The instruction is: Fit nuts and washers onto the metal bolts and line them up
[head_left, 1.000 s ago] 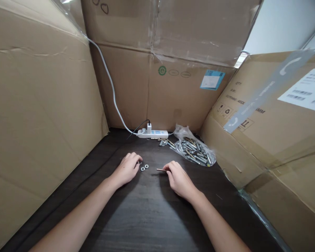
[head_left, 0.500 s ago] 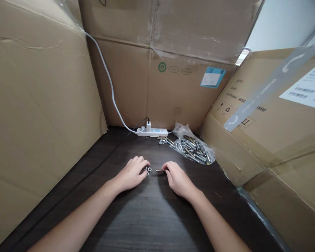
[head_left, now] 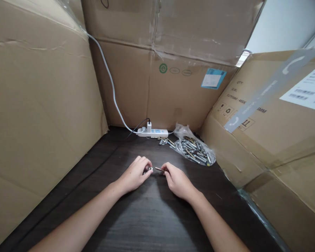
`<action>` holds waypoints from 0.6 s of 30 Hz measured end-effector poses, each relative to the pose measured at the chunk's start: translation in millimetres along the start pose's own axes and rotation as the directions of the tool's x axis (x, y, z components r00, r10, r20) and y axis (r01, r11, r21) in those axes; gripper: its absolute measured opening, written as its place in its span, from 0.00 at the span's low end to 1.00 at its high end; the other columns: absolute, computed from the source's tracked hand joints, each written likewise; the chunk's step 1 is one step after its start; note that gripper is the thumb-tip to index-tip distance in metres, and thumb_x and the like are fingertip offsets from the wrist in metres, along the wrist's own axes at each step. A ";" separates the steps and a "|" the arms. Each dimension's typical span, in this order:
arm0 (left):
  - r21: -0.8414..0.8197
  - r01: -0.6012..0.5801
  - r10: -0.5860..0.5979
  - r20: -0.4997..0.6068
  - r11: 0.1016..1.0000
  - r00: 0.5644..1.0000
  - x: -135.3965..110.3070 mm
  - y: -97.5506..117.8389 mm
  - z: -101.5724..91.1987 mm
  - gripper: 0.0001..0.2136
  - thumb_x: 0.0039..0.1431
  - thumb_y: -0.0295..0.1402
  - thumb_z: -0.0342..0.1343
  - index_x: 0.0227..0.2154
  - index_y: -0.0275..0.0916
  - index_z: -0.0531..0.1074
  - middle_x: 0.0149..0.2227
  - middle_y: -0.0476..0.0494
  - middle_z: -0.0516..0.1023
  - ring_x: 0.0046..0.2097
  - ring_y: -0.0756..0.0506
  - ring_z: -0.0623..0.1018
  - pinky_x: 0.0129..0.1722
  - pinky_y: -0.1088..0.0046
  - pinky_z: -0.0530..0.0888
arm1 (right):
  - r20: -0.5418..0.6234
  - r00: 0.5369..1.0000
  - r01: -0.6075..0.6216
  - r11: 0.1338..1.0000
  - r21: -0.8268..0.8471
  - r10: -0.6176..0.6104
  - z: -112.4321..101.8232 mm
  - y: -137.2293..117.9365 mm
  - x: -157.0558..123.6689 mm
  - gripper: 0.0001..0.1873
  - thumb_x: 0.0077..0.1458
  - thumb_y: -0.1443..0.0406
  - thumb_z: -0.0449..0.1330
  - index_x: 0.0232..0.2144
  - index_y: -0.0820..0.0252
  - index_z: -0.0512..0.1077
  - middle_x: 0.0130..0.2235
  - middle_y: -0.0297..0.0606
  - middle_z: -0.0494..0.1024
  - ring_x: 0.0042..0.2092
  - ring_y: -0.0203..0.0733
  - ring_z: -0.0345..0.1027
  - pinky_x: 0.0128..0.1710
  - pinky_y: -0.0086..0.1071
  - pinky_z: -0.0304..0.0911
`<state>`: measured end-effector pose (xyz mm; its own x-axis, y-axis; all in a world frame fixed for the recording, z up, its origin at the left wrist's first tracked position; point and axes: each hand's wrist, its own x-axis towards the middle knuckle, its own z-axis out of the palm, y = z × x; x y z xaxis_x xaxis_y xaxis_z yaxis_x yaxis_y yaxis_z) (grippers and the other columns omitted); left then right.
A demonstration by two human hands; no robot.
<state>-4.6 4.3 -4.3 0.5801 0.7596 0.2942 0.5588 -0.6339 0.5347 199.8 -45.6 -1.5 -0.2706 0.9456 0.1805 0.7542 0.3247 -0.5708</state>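
L side: cardboard box (head_left: 42, 105) walls off 9 o'clock. L hand (head_left: 134, 175) rests on dark table (head_left: 147, 217), fingertips pinched on nut (head_left: 149, 169), which is tiny, shiny silver, ring-shaped. At nut's 3 o'clock is the bolt (head_left: 159, 169): thin metal rod, approx level, tip pointing at nut, nearly touching. R hand (head_left: 177, 179) has fingers curled, gripping bolt's other end. Power strip (head_left: 152, 133) at 12 o'clock of hands, clear hardware bag (head_left: 195, 149) at 1 o'clock of R hand.

One left hand (head_left: 134, 175) and one right hand (head_left: 177, 179) are showing, one white plastic power strip (head_left: 152, 132), one clear bolt-filled plastic bag (head_left: 195, 148).
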 end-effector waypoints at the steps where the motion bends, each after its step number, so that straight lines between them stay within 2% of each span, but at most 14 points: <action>1: -0.019 0.011 -0.011 -0.020 1.000 1.000 0.2 0.2 -0.5 0.04 0.60 0.33 0.50 0.35 0.40 0.66 0.33 0.48 0.69 0.38 0.46 0.68 0.38 0.70 0.66 | 0.005 1.000 -0.007 1.000 0.002 0.007 -0.4 -0.9 -0.1 0.09 0.57 0.70 0.47 0.39 0.55 0.64 0.37 0.36 0.73 0.37 0.39 0.67 0.37 0.30 0.59; 6: -0.036 0.036 -0.036 -0.013 0.999 0.999 -0.5 0.3 -3.1 0.03 0.58 0.32 0.50 0.34 0.40 0.65 0.31 0.49 0.69 0.36 0.47 0.69 0.36 0.71 0.66 | -0.017 1.000 -0.005 1.000 -0.003 0.005 0.3 -1.4 -0.7 0.09 0.58 0.69 0.46 0.39 0.55 0.63 0.34 0.35 0.73 0.34 0.39 0.67 0.35 0.29 0.58; 8: -0.025 0.040 -0.040 0.003 0.999 0.999 -0.8 0.0 -3.9 0.02 0.58 0.32 0.50 0.34 0.40 0.65 0.30 0.49 0.69 0.36 0.47 0.69 0.35 0.71 0.66 | -0.057 0.998 -0.016 1.000 0.001 0.016 1.3 1.2 -0.5 0.09 0.57 0.69 0.46 0.39 0.55 0.62 0.31 0.33 0.71 0.32 0.39 0.66 0.33 0.29 0.57; 11: 0.002 0.043 -0.043 0.012 0.999 0.999 -0.6 -0.9 -4.6 0.01 0.57 0.31 0.49 0.33 0.40 0.64 0.30 0.49 0.69 0.35 0.47 0.68 0.34 0.72 0.65 | -0.152 0.983 -0.101 0.995 0.019 0.103 2.6 8.2 4.1 0.06 0.55 0.66 0.48 0.36 0.55 0.62 0.25 0.30 0.67 0.26 0.37 0.61 0.28 0.28 0.54; 14: 0.041 0.039 -0.041 0.034 0.998 0.999 -0.5 -3.4 -4.4 0.01 0.56 0.30 0.50 0.31 0.40 0.63 0.29 0.49 0.68 0.35 0.47 0.67 0.33 0.72 0.64 | -0.218 0.955 -0.191 0.979 0.064 0.201 3.6 18.3 19.5 0.04 0.53 0.63 0.50 0.32 0.55 0.63 0.21 0.27 0.65 0.23 0.36 0.58 0.25 0.27 0.51; 18: 0.064 0.034 -0.038 0.051 0.997 0.998 -1.2 -7.7 -3.5 0.01 0.56 0.30 0.50 0.31 0.41 0.63 0.29 0.49 0.68 0.35 0.46 0.67 0.33 0.72 0.64 | -0.229 0.946 -0.202 0.969 0.145 0.231 6.7 32.1 56.3 0.06 0.52 0.62 0.50 0.29 0.57 0.65 0.22 0.28 0.66 0.24 0.35 0.59 0.26 0.26 0.53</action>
<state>-11.7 8.8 -5.9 0.5882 0.7744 0.2331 0.6150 -0.6155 0.4929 204.8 17.9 -15.0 0.0556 0.9735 0.2220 0.6980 0.1211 -0.7058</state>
